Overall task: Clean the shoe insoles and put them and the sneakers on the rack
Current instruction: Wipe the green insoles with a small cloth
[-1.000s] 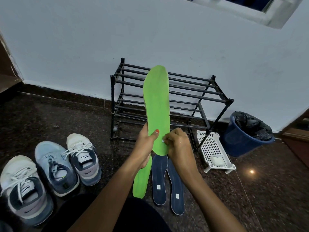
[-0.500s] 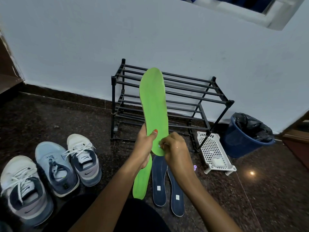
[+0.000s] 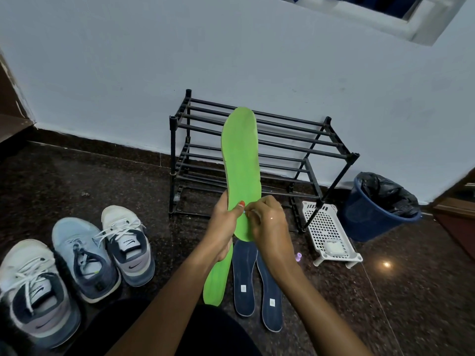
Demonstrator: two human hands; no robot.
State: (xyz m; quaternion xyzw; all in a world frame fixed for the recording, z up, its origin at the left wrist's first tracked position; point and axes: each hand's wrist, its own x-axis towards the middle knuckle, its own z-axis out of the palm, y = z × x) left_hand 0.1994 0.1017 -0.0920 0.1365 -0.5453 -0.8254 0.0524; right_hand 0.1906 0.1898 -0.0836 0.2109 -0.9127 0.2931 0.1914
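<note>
The person held one green insole (image 3: 241,170) upright in front of the black rack (image 3: 172,155), its toe end reaching up past the top bars and its heel end down between the two hands. The left hand (image 3: 222,227) gripped it from the left edge, the fingers wrapped behind and the thumb laid across the green face. The right hand (image 3: 268,227) was bunched just beside that thumb, its fingers curled and pinching a small pale thing (image 3: 244,212) against the insole's face; what it was I could not tell.

Below the hands, on the dark speckled floor (image 3: 102,181), lay a second green insole (image 3: 214,283), partly hidden by the left forearm, with two navy insoles (image 3: 244,273) side by side just to its right, all pointing toward the rack. Three sneakers (image 3: 82,260) stood in a row well to the left, laces up, toes toward the wall (image 3: 231,47).

The rack stood against the wall with nothing on its shelves. At its right front leg sat a white perforated tray (image 3: 323,227) holding a whitish lump (image 3: 334,249), and beyond that a blue bin (image 3: 365,227) lined with a black bag.
</note>
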